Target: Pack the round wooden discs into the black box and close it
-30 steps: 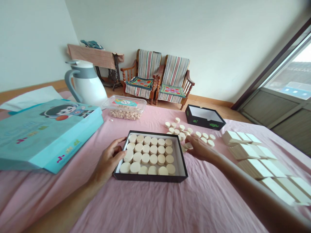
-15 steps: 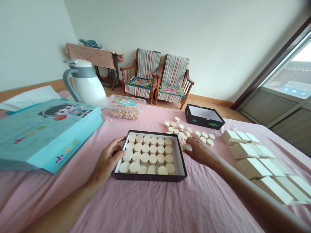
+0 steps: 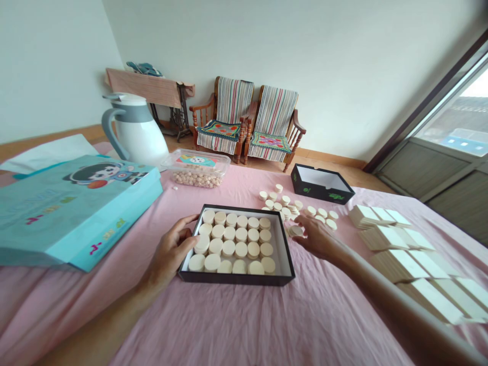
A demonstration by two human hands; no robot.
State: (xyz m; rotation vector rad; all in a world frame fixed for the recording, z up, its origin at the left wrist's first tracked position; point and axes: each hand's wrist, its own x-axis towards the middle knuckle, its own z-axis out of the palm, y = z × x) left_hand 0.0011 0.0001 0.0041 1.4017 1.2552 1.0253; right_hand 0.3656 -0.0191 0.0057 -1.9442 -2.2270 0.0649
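Observation:
Rows of stacked pale wooden discs (image 3: 241,234) fill most of a shallow black box (image 3: 236,278) with a white inside. My left hand (image 3: 173,249) holds the box's left side, the thumb over the rim by a raised stack of discs (image 3: 202,244) and the fingers outside. Just beyond the right side of the box, my right hand (image 3: 314,236) has its fingers closed around a few round wooden discs (image 3: 296,232) at the table surface. Behind it lies a heap of loose discs (image 3: 285,200). My right palm and some fingertips are hidden.
A black lid or box (image 3: 322,184) stands at the table's far edge. Stacked flat wooden pieces (image 3: 404,254) line the right. At left are a blue carton (image 3: 76,213), a white jug (image 3: 139,132) and a clear tub (image 3: 196,175) of small round pieces. Pink cloth (image 3: 213,325) covers the table.
My right hand has shifted very slightly among the discs, its fingers staying at the same ones. The left hand keeps its hold on the box; the view has moved a little.

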